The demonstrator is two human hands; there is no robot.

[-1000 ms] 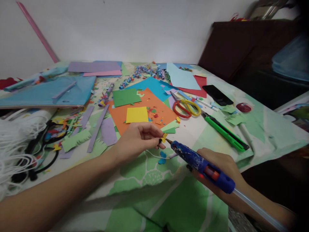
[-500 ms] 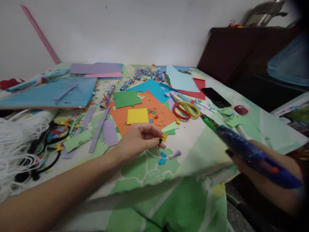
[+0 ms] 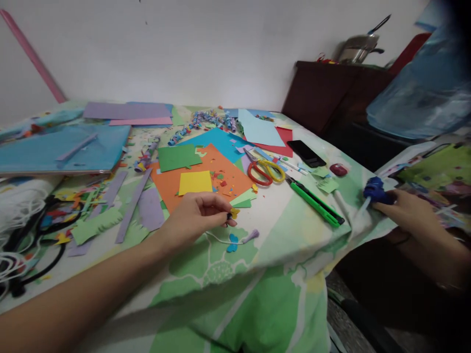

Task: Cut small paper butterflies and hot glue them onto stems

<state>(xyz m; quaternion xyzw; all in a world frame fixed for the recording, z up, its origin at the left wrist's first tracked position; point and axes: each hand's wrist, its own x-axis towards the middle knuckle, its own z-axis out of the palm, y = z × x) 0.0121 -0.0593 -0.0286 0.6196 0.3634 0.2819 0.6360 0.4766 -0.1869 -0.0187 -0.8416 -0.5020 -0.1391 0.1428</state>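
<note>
My left hand (image 3: pixel 206 211) is over the near part of the table, its thumb and fingertips pinching a small yellow paper butterfly (image 3: pixel 234 213). Just below the fingers, a white string (image 3: pixel 221 240) runs along the cloth to a purple paper tassel (image 3: pixel 252 235). A blue paper butterfly (image 3: pixel 232 243) sits on that string. Over at the table's right edge, my right hand (image 3: pixel 408 208) grips a blue glue gun (image 3: pixel 377 190), with a pale glue stick (image 3: pixel 364 207) protruding from it. Part of the gun is hidden by the fingers.
A green box cutter (image 3: pixel 316 203), red-and-yellow scissors (image 3: pixel 267 172) and a black phone (image 3: pixel 306 153) lie between the hands. Coloured paper sheets, including an orange one (image 3: pixel 169 179), cover the middle. Tangled white cord (image 3: pixel 18 215) and black cable sit at left.
My right hand has carried the glue gun rightward to the table edge and turned it, uncovering the box cutter. The view has shifted right; my left hand keeps its pinch.
</note>
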